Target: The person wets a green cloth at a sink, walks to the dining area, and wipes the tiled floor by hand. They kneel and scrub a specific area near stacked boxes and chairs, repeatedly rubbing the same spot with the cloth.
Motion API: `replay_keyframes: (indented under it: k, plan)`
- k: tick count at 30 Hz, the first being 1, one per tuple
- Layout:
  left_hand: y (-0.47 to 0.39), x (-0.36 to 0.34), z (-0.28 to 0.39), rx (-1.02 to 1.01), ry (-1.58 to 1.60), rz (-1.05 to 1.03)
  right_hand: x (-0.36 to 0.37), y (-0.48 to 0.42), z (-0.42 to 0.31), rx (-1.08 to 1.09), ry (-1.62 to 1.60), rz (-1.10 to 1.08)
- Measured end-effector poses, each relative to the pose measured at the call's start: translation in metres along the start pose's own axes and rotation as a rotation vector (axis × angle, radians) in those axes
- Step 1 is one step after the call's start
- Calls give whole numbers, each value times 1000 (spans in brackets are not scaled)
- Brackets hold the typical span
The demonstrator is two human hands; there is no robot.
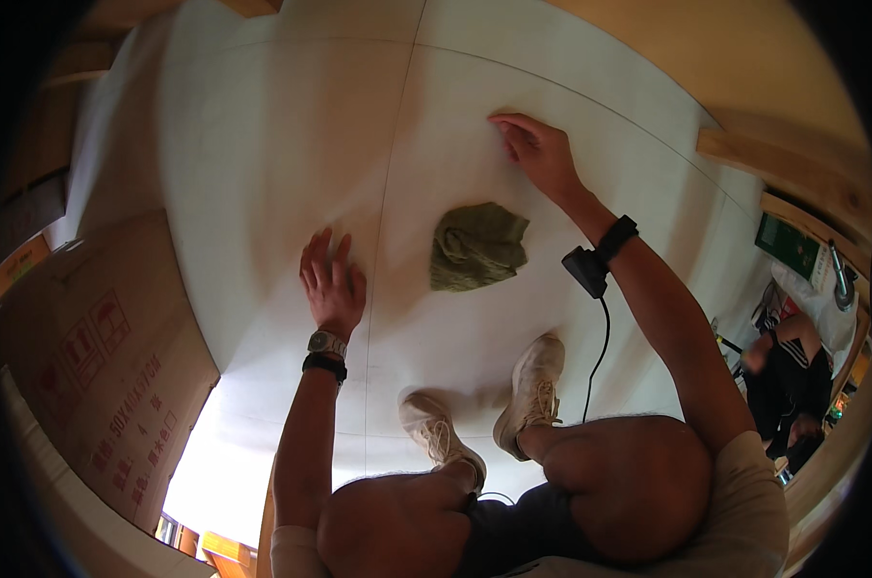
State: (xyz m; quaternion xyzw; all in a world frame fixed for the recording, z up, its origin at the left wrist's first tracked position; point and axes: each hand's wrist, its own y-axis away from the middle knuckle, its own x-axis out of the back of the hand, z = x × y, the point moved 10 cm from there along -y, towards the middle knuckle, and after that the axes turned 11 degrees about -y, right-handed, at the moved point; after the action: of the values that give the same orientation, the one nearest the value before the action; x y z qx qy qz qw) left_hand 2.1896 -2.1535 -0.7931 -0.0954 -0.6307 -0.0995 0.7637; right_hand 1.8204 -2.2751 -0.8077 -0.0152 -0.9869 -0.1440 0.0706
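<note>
A crumpled olive-green cloth [478,247] lies on the pale tiled floor [320,115] between my two hands. My left hand [331,282] is left of the cloth, palm down at the floor, fingers spread and holding nothing. Beyond the cloth to the right, my right hand [541,148] is low over a tile with its fingers loosely bent. No object shows in it, though its palm is partly hidden. A wristwatch [327,342] and a black band are on my left wrist. A black strap [617,238] with a cabled black device [586,272] is on my right.
My beige shoes [530,390] stand on the floor below the cloth. A large cardboard box [111,347] with red printing is at left. Wooden beams [783,159] edge the right side. Another person [790,383] in dark clothes is at far right, near a white plastic bag [815,307].
</note>
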Motion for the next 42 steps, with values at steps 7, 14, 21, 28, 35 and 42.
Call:
replay_keyframes:
  k: [7, 14, 21, 28, 35, 42]
  plan:
    - [0, 1, 0, -4, -16, 15, -1, -2, 2, -5, -1, -16]
    - [-2, 3, 4, -31, -35, 22, 2, -1, 11, 49, 63, -25]
    - [0, -1, 1, -2, -4, 3, 3, 1, 8, 39, -10, 7]
    - [0, 2, 2, -19, 0, 6, 0, 2, 2, 21, 37, 3]
    - [-1, 1, 0, -3, 2, 10, 1, -1, 3, -29, 105, -39]
    - [4, -1, -7, 3, -18, 12, -58, 80, -30, 253, 389, -383]
